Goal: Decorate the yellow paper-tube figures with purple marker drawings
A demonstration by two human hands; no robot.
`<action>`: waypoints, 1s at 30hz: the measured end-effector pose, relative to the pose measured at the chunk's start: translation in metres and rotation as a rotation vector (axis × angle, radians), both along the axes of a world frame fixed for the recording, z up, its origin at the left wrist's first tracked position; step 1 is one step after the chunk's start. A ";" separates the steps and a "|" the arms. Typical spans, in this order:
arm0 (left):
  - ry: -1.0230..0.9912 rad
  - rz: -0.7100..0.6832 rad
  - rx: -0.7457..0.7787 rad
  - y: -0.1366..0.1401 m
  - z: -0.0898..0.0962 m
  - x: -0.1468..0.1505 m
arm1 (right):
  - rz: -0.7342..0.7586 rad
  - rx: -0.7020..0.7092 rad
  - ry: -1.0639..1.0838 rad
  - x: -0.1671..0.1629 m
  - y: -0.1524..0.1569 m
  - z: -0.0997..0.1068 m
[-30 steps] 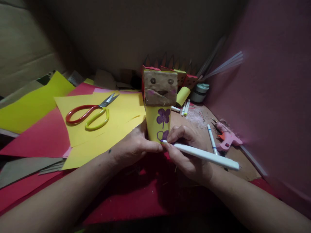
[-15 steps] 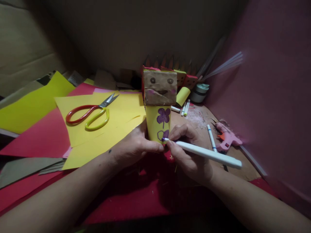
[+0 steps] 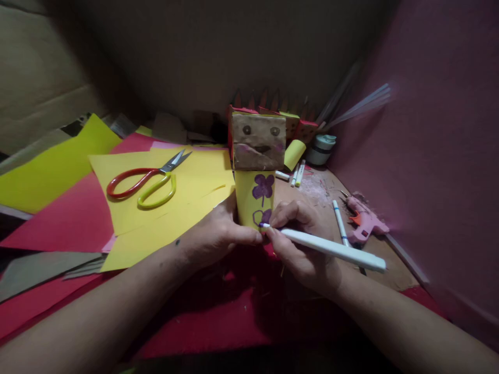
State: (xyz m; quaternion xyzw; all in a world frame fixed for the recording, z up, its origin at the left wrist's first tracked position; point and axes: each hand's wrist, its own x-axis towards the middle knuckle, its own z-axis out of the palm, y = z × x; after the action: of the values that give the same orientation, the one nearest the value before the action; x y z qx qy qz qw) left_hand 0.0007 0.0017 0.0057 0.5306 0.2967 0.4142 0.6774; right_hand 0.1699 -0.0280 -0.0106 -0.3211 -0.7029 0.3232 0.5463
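The fingers of the left hand (image 3: 218, 231) disappear behind the paper figure (image 3: 248, 179), leaving its thumb and back in sight; that hand is wrapped around the yellow body (image 3: 242, 197), thumb across the front near the base. Whether the base touches the red surface (image 3: 218, 332) cannot be told. The right hand (image 3: 300, 244) pinches a white marker (image 3: 337, 250) close to its tip, which is at the lower, partly coloured purple shape (image 3: 266, 215). Both forearms (image 3: 132, 293) are cut off below. Behind the figure, spiky-topped red and yellow pieces (image 3: 289, 122) are half covered and dim. The figure is upright between the hands, to the right of the scissors (image 3: 150, 179): a creased brown box head (image 3: 259, 140) with drawn eyes, dark mouth and pinkish cheeks sits above the tapered body, where a filled-in purple flower (image 3: 263, 188) shows on a short stem.
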 end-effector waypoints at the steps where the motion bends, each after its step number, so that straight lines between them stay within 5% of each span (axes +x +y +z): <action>1: 0.011 0.009 0.006 0.000 0.000 0.000 | -0.001 -0.007 -0.002 0.000 0.000 0.000; 30: -0.063 -0.029 0.014 0.000 -0.003 0.002 | -0.045 -0.010 0.051 0.001 -0.002 0.004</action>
State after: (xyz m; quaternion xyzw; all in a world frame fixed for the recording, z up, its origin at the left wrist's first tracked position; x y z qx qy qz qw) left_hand 0.0023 0.0018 0.0024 0.5262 0.2644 0.4229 0.6887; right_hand 0.1709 -0.0297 -0.0071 -0.3312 -0.6795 0.3226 0.5696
